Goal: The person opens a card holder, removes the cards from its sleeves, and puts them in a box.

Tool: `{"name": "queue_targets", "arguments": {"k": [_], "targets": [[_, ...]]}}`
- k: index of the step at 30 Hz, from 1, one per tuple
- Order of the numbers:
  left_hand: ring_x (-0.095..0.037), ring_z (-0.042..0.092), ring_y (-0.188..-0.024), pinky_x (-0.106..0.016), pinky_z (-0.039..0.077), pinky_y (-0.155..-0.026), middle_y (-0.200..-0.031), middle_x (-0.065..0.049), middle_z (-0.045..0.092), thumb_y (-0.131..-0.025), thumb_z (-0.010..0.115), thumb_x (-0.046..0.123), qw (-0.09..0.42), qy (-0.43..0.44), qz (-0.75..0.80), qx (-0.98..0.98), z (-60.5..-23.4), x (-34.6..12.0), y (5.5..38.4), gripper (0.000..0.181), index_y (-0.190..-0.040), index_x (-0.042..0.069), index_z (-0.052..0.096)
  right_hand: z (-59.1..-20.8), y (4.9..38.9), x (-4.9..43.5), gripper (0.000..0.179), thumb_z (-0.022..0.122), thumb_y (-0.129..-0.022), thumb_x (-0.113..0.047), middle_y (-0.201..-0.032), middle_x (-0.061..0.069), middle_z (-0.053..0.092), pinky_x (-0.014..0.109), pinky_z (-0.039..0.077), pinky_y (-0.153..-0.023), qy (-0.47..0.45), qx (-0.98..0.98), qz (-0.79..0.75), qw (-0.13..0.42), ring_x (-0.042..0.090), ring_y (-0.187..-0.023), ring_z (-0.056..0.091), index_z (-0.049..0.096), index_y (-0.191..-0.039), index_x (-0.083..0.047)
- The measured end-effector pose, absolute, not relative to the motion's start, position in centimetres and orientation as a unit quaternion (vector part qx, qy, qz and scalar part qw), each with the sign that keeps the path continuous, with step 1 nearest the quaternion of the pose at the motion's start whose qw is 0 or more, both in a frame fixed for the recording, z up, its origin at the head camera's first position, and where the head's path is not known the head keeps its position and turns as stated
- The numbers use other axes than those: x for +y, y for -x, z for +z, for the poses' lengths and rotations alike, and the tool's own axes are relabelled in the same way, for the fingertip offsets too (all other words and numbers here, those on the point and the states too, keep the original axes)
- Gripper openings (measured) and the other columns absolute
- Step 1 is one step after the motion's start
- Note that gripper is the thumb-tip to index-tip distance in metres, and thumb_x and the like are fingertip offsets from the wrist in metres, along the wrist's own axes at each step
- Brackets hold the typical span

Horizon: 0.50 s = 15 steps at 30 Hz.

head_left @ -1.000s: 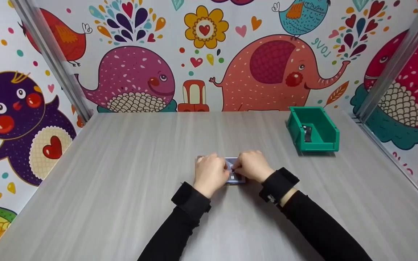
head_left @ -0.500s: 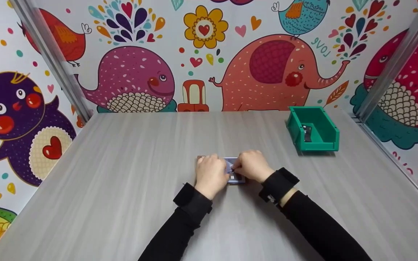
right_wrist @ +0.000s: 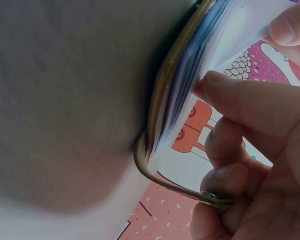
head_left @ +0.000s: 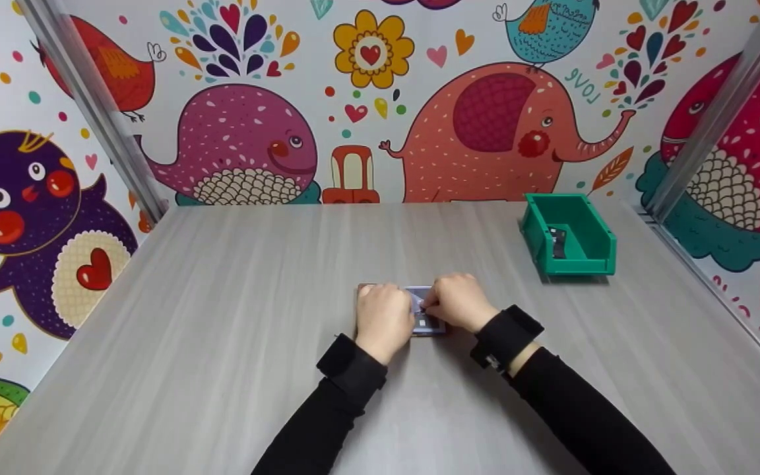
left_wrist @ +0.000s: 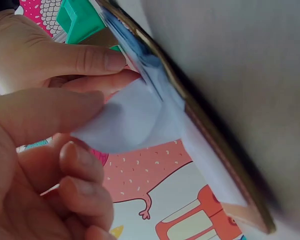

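- Left hand: thumb and forefinger clamped on a pale sheet, which rises from the booklet and narrows towards that pinch.
- Right hand: thumb and forefinger together on the page edges, across from my left pinch.
- Booklet lies flat under and between my two grips, brown cover down on the table, pages upward.
- Its long axis runs crosswise, from left hand to right; my left hand hides much of the left end.
- Brown strap curves off the end by my right hand, its metal-tipped end meeting my curled lower fingers; whether they hold it, I cannot tell.
- Green bin beyond my right grip and further right, dark pieces inside.
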<state>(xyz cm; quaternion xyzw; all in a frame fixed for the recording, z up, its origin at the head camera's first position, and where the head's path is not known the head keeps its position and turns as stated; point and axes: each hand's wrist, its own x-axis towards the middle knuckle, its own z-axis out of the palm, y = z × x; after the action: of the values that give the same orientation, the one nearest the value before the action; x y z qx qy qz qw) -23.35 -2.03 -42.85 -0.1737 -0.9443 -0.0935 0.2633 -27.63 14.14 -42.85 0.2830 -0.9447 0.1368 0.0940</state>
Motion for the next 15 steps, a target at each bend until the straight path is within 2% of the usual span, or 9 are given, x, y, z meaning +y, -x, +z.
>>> {"name": "queue_targets", "arguments": {"k": [6, 15], "targets": [[-0.022, 0.061, -0.067, -0.038, 0.042, -0.069, -0.068, -0.002, 0.064, -0.069, 0.076, 0.012, 0.262, 0.172, -0.094, -0.945, -42.99, -2.11, 23.45, 0.026, -0.052, 0.016, 0.057, -42.86, 27.54, 14.3, 0.007, 0.083, -0.075, -0.01, -0.075, 0.002, 0.066, 0.048, 0.048, -0.073, -0.289, -0.941, 0.139, 0.105, 0.027, -0.072, 0.063, 0.081, -0.081, -0.013], [-0.024, 0.062, -0.071, -0.038, 0.043, -0.069, -0.072, -0.003, 0.066, -0.072, 0.078, 0.018, 0.247, 0.156, -0.081, -0.953, -43.06, -2.28, 23.53, 0.025, -0.057, 0.014, 0.058, -43.05, 27.54, 14.31, 0.009, 0.084, -0.073, -0.009, -0.074, 0.002, 0.066, 0.048, 0.047, -0.072, -0.297, -0.936, 0.147, 0.117, 0.026, -0.07, 0.063, 0.081, -0.081, -0.013]]}}
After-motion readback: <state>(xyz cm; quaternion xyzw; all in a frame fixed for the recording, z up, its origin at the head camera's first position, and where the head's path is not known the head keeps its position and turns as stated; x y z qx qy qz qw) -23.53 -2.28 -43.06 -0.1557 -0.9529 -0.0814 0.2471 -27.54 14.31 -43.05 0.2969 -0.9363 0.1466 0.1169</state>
